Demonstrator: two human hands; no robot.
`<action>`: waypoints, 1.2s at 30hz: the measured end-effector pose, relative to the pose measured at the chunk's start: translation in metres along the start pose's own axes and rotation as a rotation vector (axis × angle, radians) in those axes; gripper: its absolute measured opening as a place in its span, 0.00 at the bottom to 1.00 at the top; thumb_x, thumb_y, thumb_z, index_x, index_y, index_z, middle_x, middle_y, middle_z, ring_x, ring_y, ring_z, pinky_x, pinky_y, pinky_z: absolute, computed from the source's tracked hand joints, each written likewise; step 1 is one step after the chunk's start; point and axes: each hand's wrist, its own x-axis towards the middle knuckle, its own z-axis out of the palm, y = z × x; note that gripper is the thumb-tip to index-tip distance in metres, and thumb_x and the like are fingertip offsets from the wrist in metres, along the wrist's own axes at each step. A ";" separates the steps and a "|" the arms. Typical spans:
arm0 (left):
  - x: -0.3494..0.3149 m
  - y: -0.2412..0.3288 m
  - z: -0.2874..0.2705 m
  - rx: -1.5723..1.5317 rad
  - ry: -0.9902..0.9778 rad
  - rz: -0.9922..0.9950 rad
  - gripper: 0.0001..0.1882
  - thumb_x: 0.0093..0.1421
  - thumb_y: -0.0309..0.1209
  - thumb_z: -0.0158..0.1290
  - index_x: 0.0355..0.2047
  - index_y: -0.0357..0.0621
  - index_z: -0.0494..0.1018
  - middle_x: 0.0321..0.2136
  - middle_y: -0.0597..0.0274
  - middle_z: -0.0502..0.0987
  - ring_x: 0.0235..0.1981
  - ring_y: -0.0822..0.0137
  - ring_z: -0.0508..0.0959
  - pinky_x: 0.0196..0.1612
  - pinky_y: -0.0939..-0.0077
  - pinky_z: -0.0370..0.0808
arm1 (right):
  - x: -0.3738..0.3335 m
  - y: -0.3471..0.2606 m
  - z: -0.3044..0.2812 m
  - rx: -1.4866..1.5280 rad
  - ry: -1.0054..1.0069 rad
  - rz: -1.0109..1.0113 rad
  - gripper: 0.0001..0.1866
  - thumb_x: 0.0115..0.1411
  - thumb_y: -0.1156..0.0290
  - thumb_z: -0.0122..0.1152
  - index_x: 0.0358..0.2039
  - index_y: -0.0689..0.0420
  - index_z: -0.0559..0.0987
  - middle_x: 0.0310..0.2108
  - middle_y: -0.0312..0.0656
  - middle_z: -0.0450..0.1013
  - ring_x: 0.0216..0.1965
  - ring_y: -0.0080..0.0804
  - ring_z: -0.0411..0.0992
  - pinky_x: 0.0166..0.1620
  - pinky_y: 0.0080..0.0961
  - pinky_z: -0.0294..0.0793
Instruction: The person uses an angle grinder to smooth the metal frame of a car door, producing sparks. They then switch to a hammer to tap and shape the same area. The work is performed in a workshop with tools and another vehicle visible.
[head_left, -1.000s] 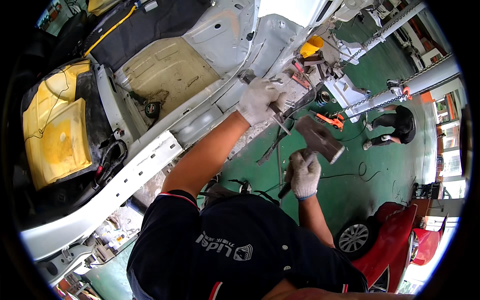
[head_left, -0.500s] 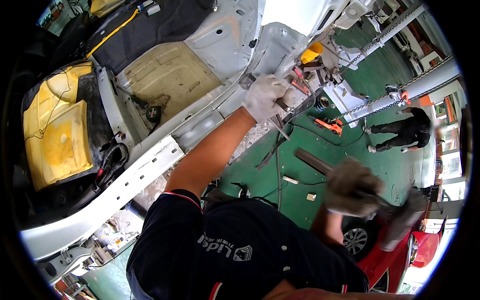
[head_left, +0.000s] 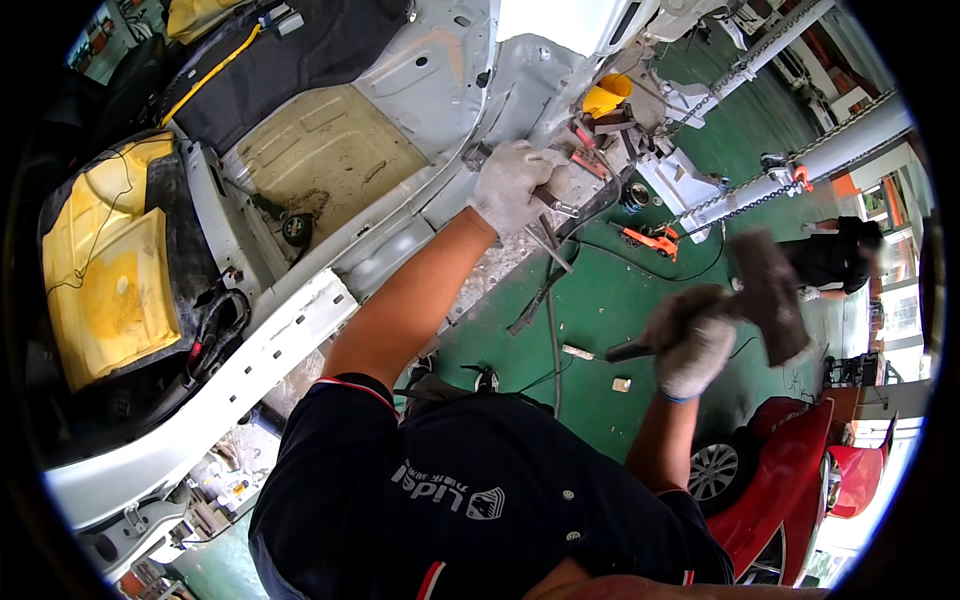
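Note:
My left hand (head_left: pixel 513 186), in a pale work glove, is closed round a metal bar tool (head_left: pixel 560 206) against the sill of a stripped grey car body (head_left: pixel 405 245). One end of the tool sticks out at the right of the fist; a dark metal part (head_left: pixel 476 157) shows at the left. Whether both belong to one tool is hidden by the hand. My right hand (head_left: pixel 690 342), gloved too, grips a hammer (head_left: pixel 770 300) with a big, blurred block head. The hammer is raised over the green floor, apart from the car.
Red-handled tools (head_left: pixel 588 160) and a yellow cup (head_left: pixel 607 95) lie beyond my left hand. An orange clamp (head_left: pixel 650 240), chains (head_left: pixel 720 212) and a hose (head_left: pixel 553 350) are on the right. A person in dark clothes (head_left: pixel 840 255) stands farther off, near a red car (head_left: pixel 790 480).
My right hand has turned the hammer, its head moving up from the lower right. My left hand stays at the sill. The other person has changed posture.

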 end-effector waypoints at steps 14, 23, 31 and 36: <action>-0.025 0.001 0.002 0.034 -0.050 -0.056 0.17 0.57 0.26 0.61 0.14 0.45 0.69 0.19 0.52 0.74 0.25 0.47 0.77 0.31 0.50 0.71 | -0.057 0.070 0.051 -0.129 -0.170 0.384 0.30 0.71 0.39 0.59 0.35 0.58 0.76 0.20 0.35 0.71 0.17 0.24 0.68 0.20 0.24 0.65; -0.010 -0.010 -0.004 0.009 -0.038 -0.014 0.20 0.56 0.24 0.66 0.14 0.42 0.66 0.16 0.53 0.69 0.21 0.49 0.71 0.30 0.55 0.66 | 0.014 -0.011 0.015 0.130 -0.010 -0.026 0.30 0.73 0.39 0.53 0.36 0.58 0.77 0.16 0.37 0.68 0.11 0.27 0.63 0.14 0.27 0.64; -0.008 -0.007 -0.007 -0.055 0.010 0.001 0.19 0.56 0.23 0.65 0.15 0.42 0.66 0.16 0.53 0.69 0.20 0.49 0.70 0.29 0.55 0.66 | 0.013 -0.002 0.055 0.332 -0.223 -0.645 0.36 0.73 0.33 0.47 0.42 0.60 0.76 0.16 0.38 0.67 0.13 0.29 0.66 0.20 0.33 0.76; -0.009 -0.006 -0.008 -0.042 -0.051 0.014 0.16 0.56 0.23 0.65 0.17 0.44 0.69 0.18 0.55 0.72 0.22 0.48 0.72 0.30 0.54 0.66 | 0.005 0.029 0.053 0.231 -0.145 -0.137 0.40 0.67 0.24 0.48 0.37 0.55 0.77 0.14 0.35 0.63 0.11 0.27 0.60 0.16 0.30 0.64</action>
